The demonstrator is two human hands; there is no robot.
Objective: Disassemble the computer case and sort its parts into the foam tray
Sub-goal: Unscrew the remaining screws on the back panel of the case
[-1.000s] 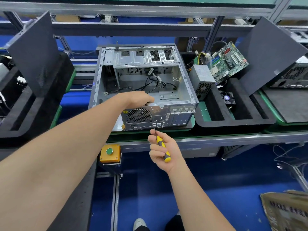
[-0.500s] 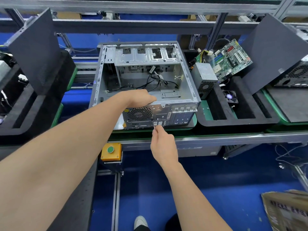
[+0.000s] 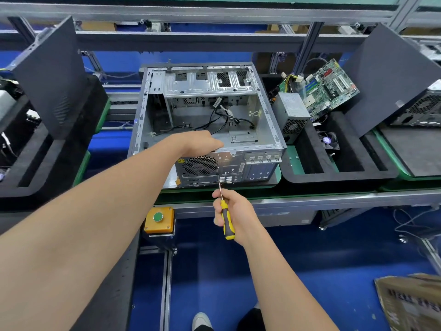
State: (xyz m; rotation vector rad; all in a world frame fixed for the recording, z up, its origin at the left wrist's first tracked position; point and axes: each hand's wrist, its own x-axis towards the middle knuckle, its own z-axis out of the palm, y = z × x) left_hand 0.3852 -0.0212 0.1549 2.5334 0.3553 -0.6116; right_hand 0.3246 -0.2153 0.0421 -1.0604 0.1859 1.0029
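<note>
Work surface: a green-edged conveyor bench (image 3: pixel 310 199) on an aluminium frame over blue flooring. The computer case (image 3: pixel 229 161) lies open at 12 o'clock, rear panel facing the operator, with loose black cables inside. The left hand (image 3: pixel 202 142) rests over the top edge of the rear panel; its fingers are out of sight, so grip cannot be confirmed. The right hand (image 3: pixel 235 211) grasps a yellow-and-black screwdriver (image 3: pixel 226 220), tip against the rear panel just beside the fan grille. The foam tray (image 3: pixel 338 174) sits at 3 o'clock of the case and holds a power supply (image 3: pixel 291 113), motherboard (image 3: pixel 331 84) and fan (image 3: pixel 329 140). A dark side panel (image 3: pixel 391 75) leans at the tray's 3 o'clock side.
</note>
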